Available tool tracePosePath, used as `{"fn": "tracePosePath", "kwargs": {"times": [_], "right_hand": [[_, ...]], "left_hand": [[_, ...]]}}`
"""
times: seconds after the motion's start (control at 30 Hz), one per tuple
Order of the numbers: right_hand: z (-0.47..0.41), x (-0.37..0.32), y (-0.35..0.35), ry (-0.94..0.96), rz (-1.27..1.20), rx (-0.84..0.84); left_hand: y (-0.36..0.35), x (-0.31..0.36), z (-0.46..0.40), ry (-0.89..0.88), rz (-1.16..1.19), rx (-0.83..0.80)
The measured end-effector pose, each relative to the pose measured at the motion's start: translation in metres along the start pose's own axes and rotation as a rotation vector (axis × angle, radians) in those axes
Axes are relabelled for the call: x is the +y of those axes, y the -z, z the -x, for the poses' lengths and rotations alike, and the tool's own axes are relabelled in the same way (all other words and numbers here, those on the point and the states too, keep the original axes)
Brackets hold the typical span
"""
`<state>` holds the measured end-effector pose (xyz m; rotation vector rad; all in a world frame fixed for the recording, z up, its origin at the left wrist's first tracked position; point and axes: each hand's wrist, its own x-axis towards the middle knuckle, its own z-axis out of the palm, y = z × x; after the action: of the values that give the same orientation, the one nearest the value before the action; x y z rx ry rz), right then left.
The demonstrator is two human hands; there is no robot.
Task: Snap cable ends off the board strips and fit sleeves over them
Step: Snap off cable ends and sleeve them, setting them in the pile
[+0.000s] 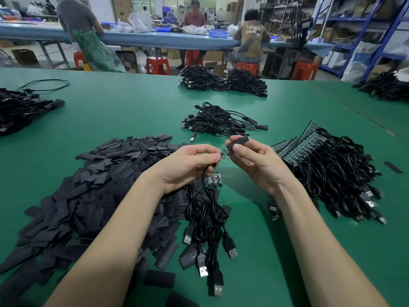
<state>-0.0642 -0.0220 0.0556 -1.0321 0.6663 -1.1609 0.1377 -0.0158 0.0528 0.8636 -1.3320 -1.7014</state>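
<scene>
Your left hand (188, 160) pinches the little cable end (222, 154) by its edges. Your right hand (250, 156) pinches a black sleeve (238, 141) that just touches its tip, above the green table (132, 111). The board looks thin, stiff and easy to crack. The sleeve looks soft and light, so squeeze it gently to keep its mouth open.

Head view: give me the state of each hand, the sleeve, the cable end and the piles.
left hand: pinches cable end
cable end: bare, tip at sleeve mouth
right hand: pinches sleeve
sleeve: not yet over the board
sleeve pile: loose, flat
board strips: unsnapped, cables attached
</scene>
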Motion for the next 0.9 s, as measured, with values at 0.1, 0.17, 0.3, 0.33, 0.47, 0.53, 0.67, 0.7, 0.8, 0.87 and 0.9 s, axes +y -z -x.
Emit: {"fn": "tracePosePath", "kwargs": {"times": [0.1,0.17,0.3,0.33,0.47,0.53,0.67,0.7,0.8,0.87,0.9], "right_hand": [[0.0022,0.0003,0.0021,-0.028,0.005,-0.061],[0.0032,0.0001,0.0022,-0.041,0.017,-0.091],[0.0061,-0.0034,0.0055,-0.068,0.062,-0.152],[0.0067,-0.0048,0.0069,-0.069,0.08,-0.163],[0.0063,-0.0077,0.0077,-0.041,0.152,-0.156],[0.0052,-0.0067,0.0051,-0.028,0.176,-0.148],[0.0059,-0.0071,0.0019,-0.018,0.238,-0.17],[0.0062,-0.0073,0.0019,-0.024,0.255,-0.171],[0.0065,-0.0064,0.0015,-0.047,0.22,-0.147],[0.0066,-0.0042,0.001,-0.068,0.135,-0.14],[0.0069,-0.0035,0.0009,-0.077,0.102,-0.147]], "left_hand": [[0.0019,0.0011,0.0029,0.009,-0.019,-0.037],[0.0034,0.0015,0.0043,0.011,-0.014,-0.05],[0.0052,0.0016,0.0052,-0.001,-0.034,-0.084],[0.0053,0.0012,0.0053,-0.007,-0.041,-0.089],[0.0055,0.0003,0.0045,-0.032,-0.069,-0.07],[0.0059,0.0003,0.0038,-0.048,-0.089,-0.048],[0.0093,0.0012,0.0044,-0.042,-0.104,-0.042],[0.0098,0.001,0.0046,-0.035,-0.1,-0.042],[0.0089,0.0007,0.0046,-0.037,-0.074,-0.057],[0.0075,0.0007,0.004,-0.056,-0.049,-0.084],[0.0073,0.0013,0.0043,-0.058,-0.046,-0.091]]}}
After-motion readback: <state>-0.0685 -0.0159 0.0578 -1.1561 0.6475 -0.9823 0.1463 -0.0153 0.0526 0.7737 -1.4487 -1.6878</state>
